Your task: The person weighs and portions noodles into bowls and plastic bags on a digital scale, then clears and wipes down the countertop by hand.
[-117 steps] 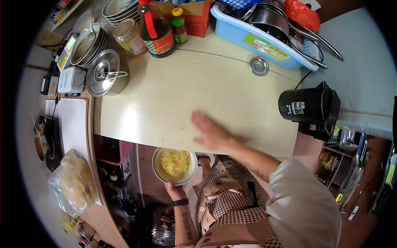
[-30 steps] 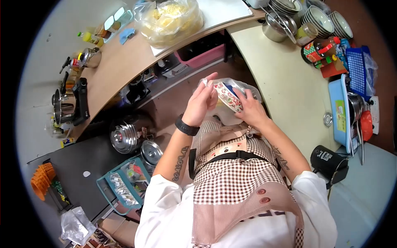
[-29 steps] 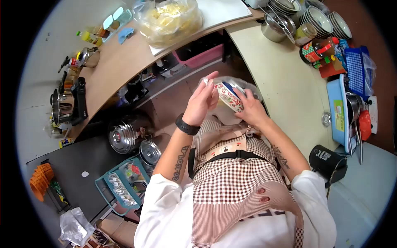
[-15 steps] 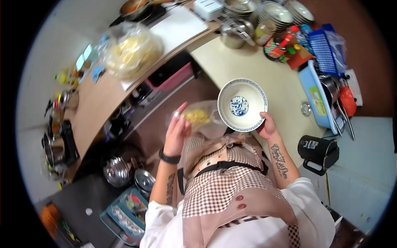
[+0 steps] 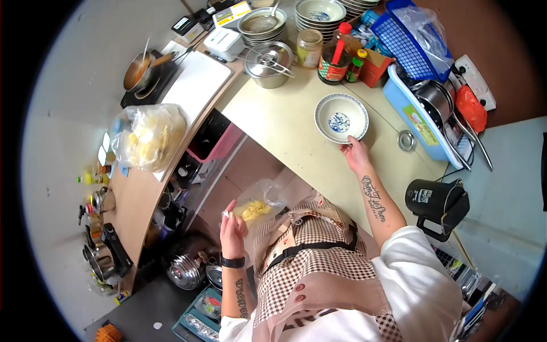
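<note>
A white bowl [image 5: 356,118] with a blue patterned rim and a blue motif in its centre is over the cream table. My right hand [image 5: 356,154] grips its near rim, thumb on the rim and fingers beneath. On the left, my left hand [image 5: 232,233], with a dark band at the wrist, has its fingers curled and the index finger raised. It holds a clear plastic bag [image 5: 273,194] with yellow noodle-like food [image 5: 254,211] in it, hanging beside the table edge.
On the cream table [image 5: 273,119] stand a lidded steel pot [image 5: 269,77], a jar [image 5: 309,50], sauce bottles [image 5: 335,57], stacked bowls [image 5: 322,28] and a light-blue bin [image 5: 407,108]. A black pitcher [image 5: 424,196] is at right; a bulging food bag [image 5: 149,137] sits on the left counter.
My right hand has moved the bowl forward, away from my body and over the table. My left hand and the bag have gone lower, and my view has shifted.
</note>
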